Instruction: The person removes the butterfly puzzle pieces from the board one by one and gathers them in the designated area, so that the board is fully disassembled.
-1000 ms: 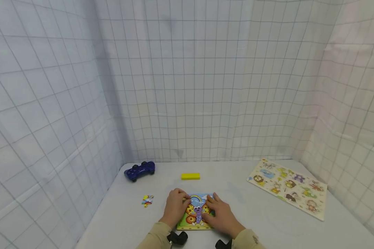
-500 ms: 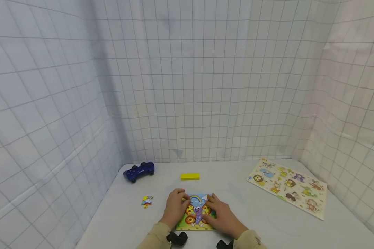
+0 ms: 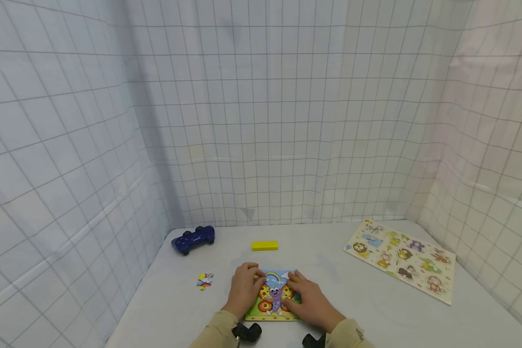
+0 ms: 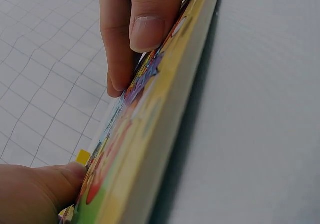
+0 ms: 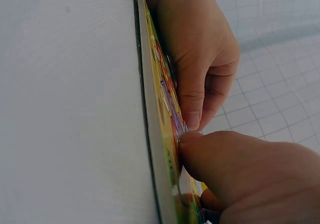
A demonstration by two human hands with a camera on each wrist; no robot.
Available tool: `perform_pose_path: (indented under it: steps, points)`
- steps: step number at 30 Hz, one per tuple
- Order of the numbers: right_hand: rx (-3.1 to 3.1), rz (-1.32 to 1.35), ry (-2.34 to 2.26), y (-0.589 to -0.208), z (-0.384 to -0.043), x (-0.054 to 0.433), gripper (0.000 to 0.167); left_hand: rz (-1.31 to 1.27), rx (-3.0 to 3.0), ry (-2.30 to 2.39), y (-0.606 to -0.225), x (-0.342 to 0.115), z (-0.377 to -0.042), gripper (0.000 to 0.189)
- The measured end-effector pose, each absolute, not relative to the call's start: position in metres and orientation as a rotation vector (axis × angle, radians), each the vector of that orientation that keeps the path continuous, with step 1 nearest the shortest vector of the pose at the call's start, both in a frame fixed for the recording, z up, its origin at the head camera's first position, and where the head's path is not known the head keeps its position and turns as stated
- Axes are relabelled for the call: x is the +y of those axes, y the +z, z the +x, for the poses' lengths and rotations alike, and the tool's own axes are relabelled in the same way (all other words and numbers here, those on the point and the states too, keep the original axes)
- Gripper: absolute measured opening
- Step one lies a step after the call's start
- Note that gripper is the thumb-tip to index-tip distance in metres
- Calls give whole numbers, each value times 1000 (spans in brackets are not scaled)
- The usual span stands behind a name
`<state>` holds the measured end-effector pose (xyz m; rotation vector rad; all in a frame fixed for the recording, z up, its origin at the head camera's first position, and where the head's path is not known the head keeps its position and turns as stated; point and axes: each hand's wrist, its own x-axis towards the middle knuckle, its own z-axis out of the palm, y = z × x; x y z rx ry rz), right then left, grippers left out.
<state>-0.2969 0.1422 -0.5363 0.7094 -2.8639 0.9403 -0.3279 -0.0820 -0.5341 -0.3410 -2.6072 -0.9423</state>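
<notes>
As both hands rest on it, the butterfly puzzle (image 3: 275, 297) lies flat on the worktop (image 3: 317, 251), lower centre of the head frame: one piece, square, yellow rim at the near edge, rainbow at the top of its picture.

Left hand (image 3: 242, 288): at the puzzle's left edge, thumb on the picture; whether the bent fingers grip the edge cannot be told. Right hand (image 3: 310, 299): over the right side, fingers extended and thumb apart, tips touching the picture.

Also listed: one loose puzzle piece (image 3: 205, 281), multicoloured, left of the hands; one yellow block (image 3: 265, 246), above the puzzle; one dark blue game controller (image 3: 193, 239), upper left of the worktop; one animal board (image 3: 402, 261), set at a slant, right side; one checked sheet (image 3: 261, 121), hanging behind.
</notes>
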Motion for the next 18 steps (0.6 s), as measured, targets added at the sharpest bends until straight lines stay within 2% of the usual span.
perform_pose_path:
  steps: [18]
  points:
    - [-2887, 703, 948, -536, -298, 142, 69, -319, -2568, -893, -531, -81, -326, 5]
